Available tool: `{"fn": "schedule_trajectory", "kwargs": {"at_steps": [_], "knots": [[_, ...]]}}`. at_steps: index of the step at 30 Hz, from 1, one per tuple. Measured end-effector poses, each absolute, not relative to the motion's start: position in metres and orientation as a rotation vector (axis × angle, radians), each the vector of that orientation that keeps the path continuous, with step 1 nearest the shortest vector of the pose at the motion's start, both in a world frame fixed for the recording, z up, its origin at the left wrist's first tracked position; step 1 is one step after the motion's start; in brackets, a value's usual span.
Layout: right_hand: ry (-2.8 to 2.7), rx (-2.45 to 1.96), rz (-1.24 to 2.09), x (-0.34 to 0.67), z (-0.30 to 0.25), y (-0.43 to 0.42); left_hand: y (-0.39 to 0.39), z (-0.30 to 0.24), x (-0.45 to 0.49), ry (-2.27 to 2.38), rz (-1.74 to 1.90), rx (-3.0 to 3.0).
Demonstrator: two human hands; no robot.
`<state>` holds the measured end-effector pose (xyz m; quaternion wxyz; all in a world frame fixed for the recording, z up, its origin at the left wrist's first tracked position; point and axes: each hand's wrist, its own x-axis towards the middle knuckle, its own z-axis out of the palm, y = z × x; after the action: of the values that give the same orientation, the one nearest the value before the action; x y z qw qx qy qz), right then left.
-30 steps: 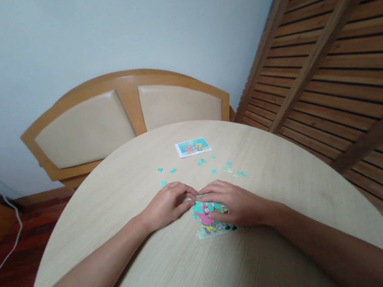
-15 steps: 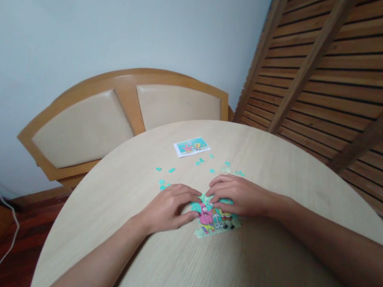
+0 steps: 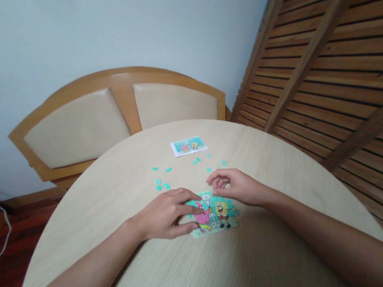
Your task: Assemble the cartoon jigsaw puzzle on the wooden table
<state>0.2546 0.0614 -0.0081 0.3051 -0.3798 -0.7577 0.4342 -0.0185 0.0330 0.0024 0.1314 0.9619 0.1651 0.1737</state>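
A partly joined jigsaw puzzle (image 3: 214, 220) with a pink, a yellow and a pale cartoon figure on turquoise lies flat near me. My left hand (image 3: 173, 212) rests on its left side, fingers spread and touching the pieces. Just over the puzzle's upper right edge hovers my right hand (image 3: 236, 186), its fingers loosely curled and the thumb apart, with nothing visible in it. Several loose turquoise pieces (image 3: 159, 186) lie beyond my left hand, and others (image 3: 196, 161) are scattered farther back. A piece (image 3: 224, 163) sits past my right hand.
A small printed picture (image 3: 188, 146) of the same figures lies at the far part of the round wooden table (image 3: 116, 174). Behind the table stands a padded wooden headboard (image 3: 123, 105) against the wall. Wooden slats (image 3: 342, 42) rise at the right.
My right hand has lifted off the puzzle and shifted slightly up and right, uncovering the yellow figure. My left hand stays on the puzzle, its fingers now over the pink figure. The view has shifted slightly.
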Motion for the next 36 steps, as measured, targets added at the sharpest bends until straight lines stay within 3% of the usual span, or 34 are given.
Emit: {"fn": "schedule_trajectory", "kwargs": {"at_steps": [18, 36], "knots": [[-1.920, -1.010, 1.188, 0.2549, -0.0150, 0.0651, 0.0319, 0.0043, -0.0185, 0.483, 0.507, 2.781], [-2.133, -1.009, 0.845, 0.2568, -0.0138, 0.0637, 0.0319, 0.0045, -0.0179, 0.475, 0.523, 2.772]]}}
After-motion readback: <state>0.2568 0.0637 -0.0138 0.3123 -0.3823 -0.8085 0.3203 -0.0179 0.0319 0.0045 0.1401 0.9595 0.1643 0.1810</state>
